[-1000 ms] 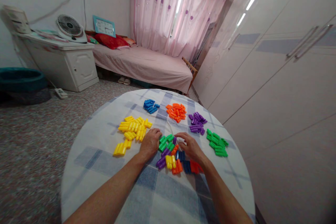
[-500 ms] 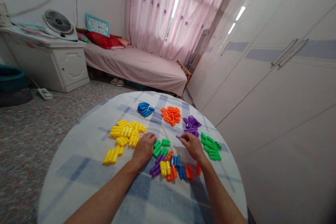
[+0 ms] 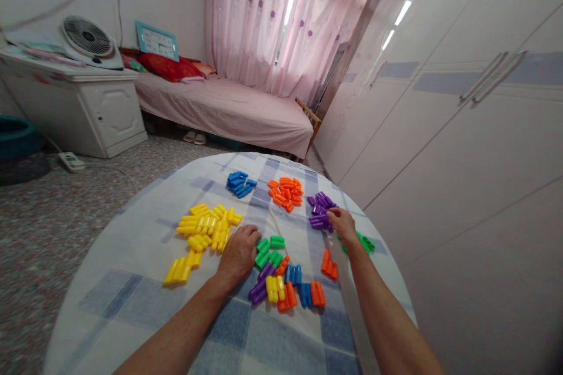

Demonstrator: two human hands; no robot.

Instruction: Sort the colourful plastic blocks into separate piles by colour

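My left hand lies on the table between the yellow plastic pieces and a small group of green pieces. Its fingers are loosely bent, apart from any visible grip, with the tips beside the green ones. At the purple pile, my right hand has thumb and fingers pinched together on a purple piece, mostly hidden by the fingertips. Near my side sits a mixed cluster with purple pieces, yellow pieces, blue pieces and orange pieces.
A blue pile and an orange pile lie toward the table's far edge. My right forearm partly covers another green pile. Orange pieces rest apart. The round table wears a checked cloth; a bed stands beyond.
My right hand has moved right and away from me, carrying a purple piece from mid-table to the purple pile. Orange pieces under that wrist are uncovered. My left hand stays nearly still.
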